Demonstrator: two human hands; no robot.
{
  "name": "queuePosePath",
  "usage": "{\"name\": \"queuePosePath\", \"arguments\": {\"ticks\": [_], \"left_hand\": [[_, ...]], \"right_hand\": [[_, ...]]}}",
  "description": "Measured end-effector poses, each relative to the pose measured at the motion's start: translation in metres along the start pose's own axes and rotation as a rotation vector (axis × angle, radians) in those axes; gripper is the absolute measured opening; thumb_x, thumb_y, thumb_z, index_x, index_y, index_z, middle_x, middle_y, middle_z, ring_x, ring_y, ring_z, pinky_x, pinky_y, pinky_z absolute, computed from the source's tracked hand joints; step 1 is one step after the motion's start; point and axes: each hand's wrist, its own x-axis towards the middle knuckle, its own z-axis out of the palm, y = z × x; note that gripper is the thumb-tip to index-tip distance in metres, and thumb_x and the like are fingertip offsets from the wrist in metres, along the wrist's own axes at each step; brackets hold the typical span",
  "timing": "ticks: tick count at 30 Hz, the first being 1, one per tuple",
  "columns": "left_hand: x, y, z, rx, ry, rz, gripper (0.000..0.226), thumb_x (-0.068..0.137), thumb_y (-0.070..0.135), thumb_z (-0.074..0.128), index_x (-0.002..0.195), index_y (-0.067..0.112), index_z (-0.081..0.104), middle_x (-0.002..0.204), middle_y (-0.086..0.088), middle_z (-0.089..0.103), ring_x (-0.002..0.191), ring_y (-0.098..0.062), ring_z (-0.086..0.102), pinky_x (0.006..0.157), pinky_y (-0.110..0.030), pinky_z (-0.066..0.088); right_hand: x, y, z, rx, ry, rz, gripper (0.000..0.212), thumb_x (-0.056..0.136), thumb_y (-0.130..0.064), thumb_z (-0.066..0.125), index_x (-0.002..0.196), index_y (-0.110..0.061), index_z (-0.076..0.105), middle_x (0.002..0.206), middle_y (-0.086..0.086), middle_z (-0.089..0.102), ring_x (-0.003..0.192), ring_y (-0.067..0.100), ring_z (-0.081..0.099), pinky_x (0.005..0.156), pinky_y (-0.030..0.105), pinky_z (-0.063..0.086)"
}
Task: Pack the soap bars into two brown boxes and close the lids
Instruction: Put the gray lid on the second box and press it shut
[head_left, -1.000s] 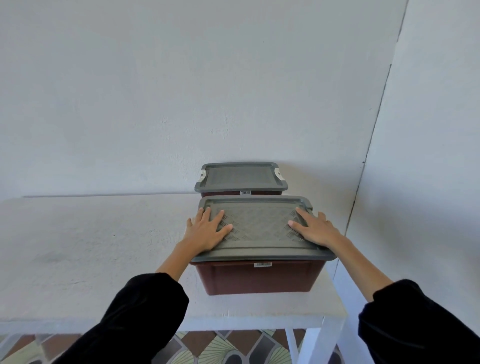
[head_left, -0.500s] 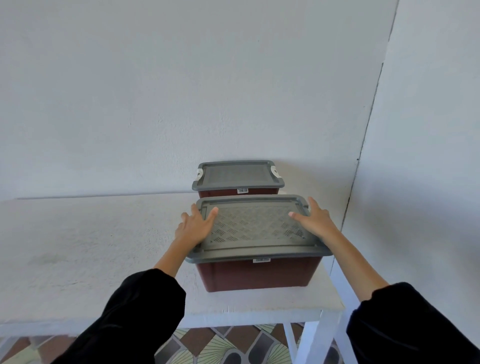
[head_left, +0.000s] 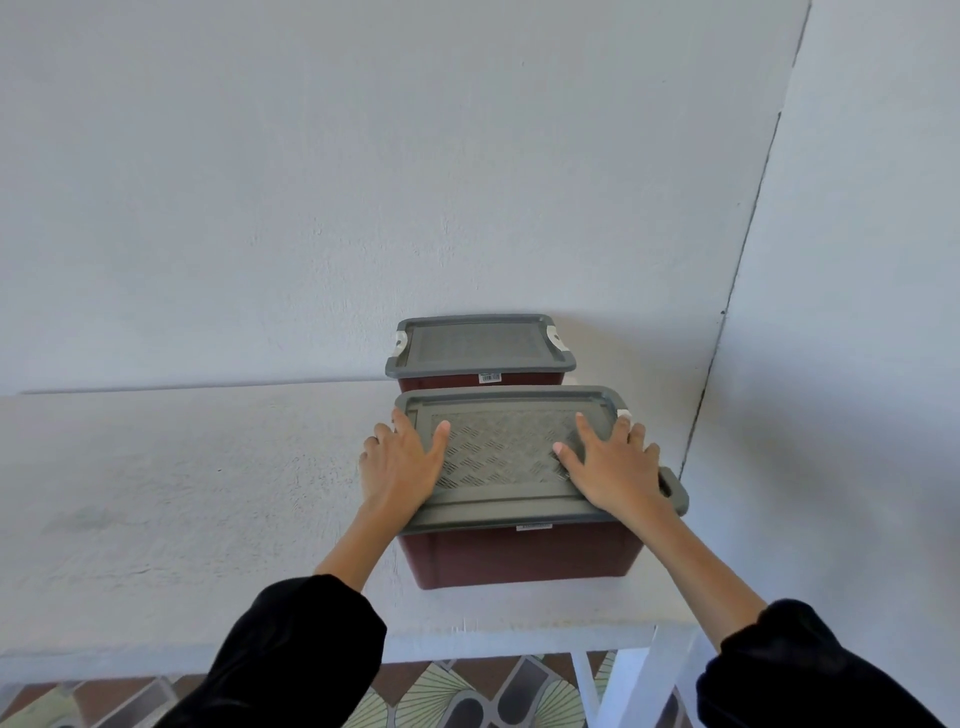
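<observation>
- Straight, spread and clutching nothing: fingers (head_left: 403, 429) of the left hand (head_left: 400, 467), laid flat over the 9 o'clock edge of the near lid (head_left: 504, 452), thumb on the patterned panel.
- Likewise released and flat: fingers (head_left: 584, 431) of the right hand (head_left: 615, 470), pressed on the same lid toward 3 o'clock, outer fingertips beside a white latch (head_left: 624, 414) at roughly 2 o'clock.
- Under both palms, grey, resting on the near brown box (head_left: 519, 556), a small label on the front rim at 6 o'clock.
- At 12 o'clock from that box, just behind it, touching or not impossible to tell: far brown box (head_left: 441, 383), covered by the far lid (head_left: 480, 343), white latches at its 9 and 3 o'clock ends.
- Both boxes on the right end of a white table (head_left: 182, 493), close to the white wall (head_left: 363, 182) and the room corner.
- Black sleeves (head_left: 291, 654) toward 6 o'clock of the view; patterned floor tiles (head_left: 441, 691) below the table's front edge.
</observation>
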Motion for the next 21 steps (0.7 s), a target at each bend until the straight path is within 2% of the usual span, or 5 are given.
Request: {"name": "queuePosePath", "arguments": {"ticks": [7, 11, 14, 17, 21], "left_hand": [[-0.004, 0.003, 0.0, 0.126, 0.049, 0.095, 0.076, 0.094, 0.053, 0.026, 0.142, -0.006, 0.019, 0.135, -0.027, 0.043, 0.121, -0.037, 0.046, 0.104, -0.043, 0.038], [-0.011, 0.017, 0.004, 0.219, -0.041, 0.149, 0.079, 0.093, 0.057, 0.023, 0.147, 0.001, 0.006, 0.151, -0.029, 0.012, 0.14, -0.04, 0.018, 0.116, -0.046, 0.016], [-0.012, 0.025, 0.006, 0.268, -0.108, 0.162, 0.08, 0.091, 0.062, 0.021, 0.149, 0.012, -0.003, 0.152, -0.028, -0.008, 0.141, -0.045, 0.004, 0.116, -0.049, 0.006], [-0.01, 0.022, 0.004, 0.26, -0.12, 0.188, 0.081, 0.089, 0.064, 0.023, 0.149, 0.018, -0.006, 0.152, -0.026, -0.015, 0.141, -0.046, 0.004, 0.115, -0.049, 0.008], [-0.006, 0.015, -0.002, 0.341, -0.16, 0.254, 0.08, 0.088, 0.067, 0.023, 0.148, 0.025, -0.01, 0.152, -0.026, -0.015, 0.139, -0.047, 0.013, 0.114, -0.049, 0.018]], "right_hand": [[-0.001, -0.004, 0.0, -0.024, -0.001, -0.004, 0.059, 0.095, -0.054, 0.019, 0.148, -0.029, 0.01, 0.153, 0.027, 0.002, 0.142, 0.041, 0.005, 0.115, 0.05, 0.012], [-0.001, -0.005, 0.0, -0.025, 0.012, -0.004, 0.059, 0.095, -0.054, 0.02, 0.148, -0.03, 0.01, 0.153, 0.027, 0.004, 0.142, 0.042, 0.007, 0.114, 0.051, 0.014], [-0.003, -0.004, 0.0, -0.017, 0.017, -0.005, 0.058, 0.095, -0.054, 0.02, 0.148, -0.03, 0.011, 0.153, 0.027, 0.005, 0.142, 0.041, 0.007, 0.114, 0.051, 0.014], [-0.003, -0.003, 0.0, -0.002, 0.018, -0.011, 0.059, 0.095, -0.054, 0.021, 0.148, -0.03, 0.011, 0.153, 0.026, 0.004, 0.142, 0.041, 0.007, 0.114, 0.051, 0.014], [-0.002, -0.003, 0.0, -0.008, 0.013, -0.012, 0.058, 0.095, -0.055, 0.021, 0.147, -0.032, 0.012, 0.154, 0.025, 0.003, 0.142, 0.041, 0.007, 0.114, 0.054, 0.013]]}}
